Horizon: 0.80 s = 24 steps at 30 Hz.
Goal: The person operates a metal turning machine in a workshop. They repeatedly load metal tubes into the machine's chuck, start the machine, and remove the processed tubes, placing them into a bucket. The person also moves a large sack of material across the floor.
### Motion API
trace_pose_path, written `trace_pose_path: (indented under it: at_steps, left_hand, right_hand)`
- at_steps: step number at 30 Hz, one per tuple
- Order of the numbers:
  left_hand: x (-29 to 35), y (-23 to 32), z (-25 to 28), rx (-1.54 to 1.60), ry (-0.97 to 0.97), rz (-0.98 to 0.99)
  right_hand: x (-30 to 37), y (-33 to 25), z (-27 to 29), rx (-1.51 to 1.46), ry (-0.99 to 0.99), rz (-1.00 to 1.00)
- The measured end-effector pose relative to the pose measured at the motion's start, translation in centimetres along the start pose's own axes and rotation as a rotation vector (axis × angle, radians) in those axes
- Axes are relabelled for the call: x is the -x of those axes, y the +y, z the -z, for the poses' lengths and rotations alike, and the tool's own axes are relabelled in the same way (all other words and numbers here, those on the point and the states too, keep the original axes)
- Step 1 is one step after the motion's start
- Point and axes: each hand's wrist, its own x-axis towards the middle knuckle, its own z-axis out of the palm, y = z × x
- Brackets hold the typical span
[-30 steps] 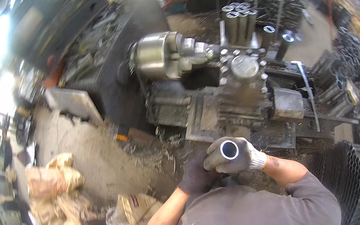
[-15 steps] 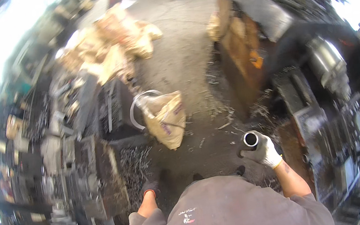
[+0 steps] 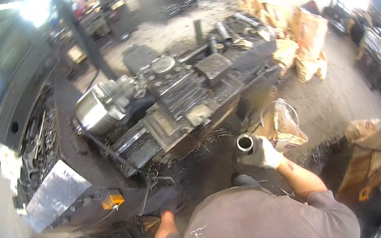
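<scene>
Right hand (image 3: 260, 154) is gripping a tube (image 3: 242, 137), a chuck (image 3: 96, 113) sitting at its ten o'clock. Left hand (image 3: 174, 205) is showing too dimly to judge its grip.

Big white light (image 3: 36, 13) glares far ahead and to the left of the right hand (image 3: 259, 153), and more shines far off to its right. The lathe chuck (image 3: 98, 109) ahead has shiny spots. The floor (image 3: 209, 175) between the hands is dim, so the left hand (image 3: 175, 205) is hard to see. Far from the hands, straight things bend and the corners go black.
</scene>
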Motion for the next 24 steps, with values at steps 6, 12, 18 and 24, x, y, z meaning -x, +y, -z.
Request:
trace_pose_path:
  at_steps: [6, 12, 18, 24]
  left_hand:
    - [5.6, -6.7, -10.3, -0.248, 0.055, 0.421]
    - [8.1, -0.2, -1.0, 1.127, 1.377, 1.421]
    - [10.2, 2.9, 13.4, 0.751, 1.751, 1.197]
    - [10.9, 1.2, 14.4, 0.351, 1.449, 1.271]
  right_hand:
    - [-17.0, 1.1, -1.5, -0.042, -0.068, 0.279]
    - [-26.0, 3.4, -2.8, 0.012, -0.116, 0.313]
    - [-30.7, 3.2, 3.6, 0.258, -0.548, 0.475]
    - [-38.4, -4.9, 8.4, -0.259, -0.592, 0.522]
